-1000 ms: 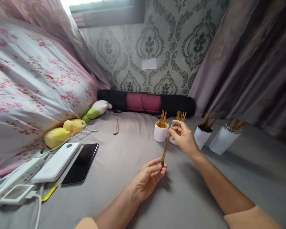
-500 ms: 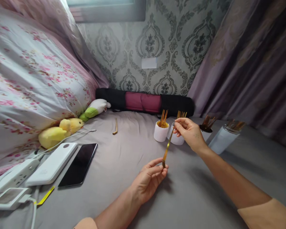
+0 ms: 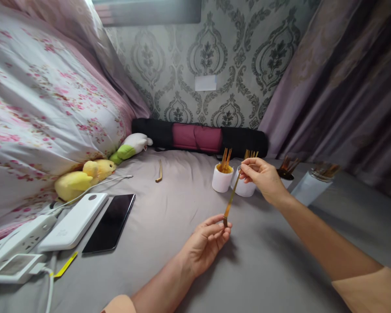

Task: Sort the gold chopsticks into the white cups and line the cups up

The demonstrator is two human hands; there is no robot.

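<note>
From my remote seat I see the brown strip (image 3: 233, 195) slanting above the grey sheet (image 3: 169, 213), held at 2 ends: the left hand (image 3: 206, 244) pinches its dark lower end narrowly, the right hand (image 3: 260, 177) pinches its upper end, with a white cup (image 3: 244, 188) of thin sticks (image 3: 251, 154) behind it

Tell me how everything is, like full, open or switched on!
Golden strip: held up, slanting
Left hand: pinching its lower end
Right hand: pinching its upper end
Bent stick: lying loose on the sheet
Leftmost cup: open, sticks standing inside
Second cup: sticks inside, partly hidden
Third cup: sticks inside, partly hidden
Far-right container: sticks inside
Phone: screen dark, lying flat
Power strip: can't tell if on
</note>
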